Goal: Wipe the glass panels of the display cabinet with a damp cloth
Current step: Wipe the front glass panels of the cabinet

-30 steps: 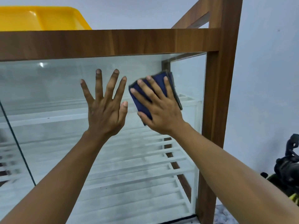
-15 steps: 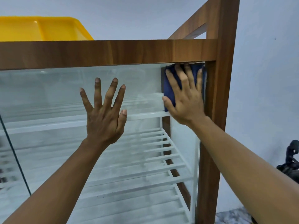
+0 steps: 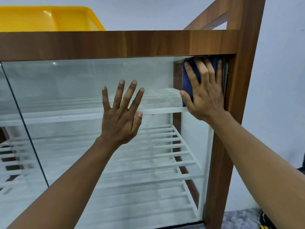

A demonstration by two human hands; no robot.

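Folded dark-blue cloth (image 3: 187,83), long axis upright, sits against the post (image 3: 239,83), pressed flat under the straight fingers of the right hand (image 3: 206,96); the left hand (image 3: 120,119) is splayed open farther from it.

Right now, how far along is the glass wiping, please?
Nothing looks clearly finished: the glass panel looks hazy. In hand: the right hand presses the blue cloth into its top right corner, left hand flat on it. Left: the lower part and the adjoining panel.

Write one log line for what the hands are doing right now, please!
right hand: pressing blue cloth into top-right corner of glass panel | left hand: fingers spread, flat on glass panel
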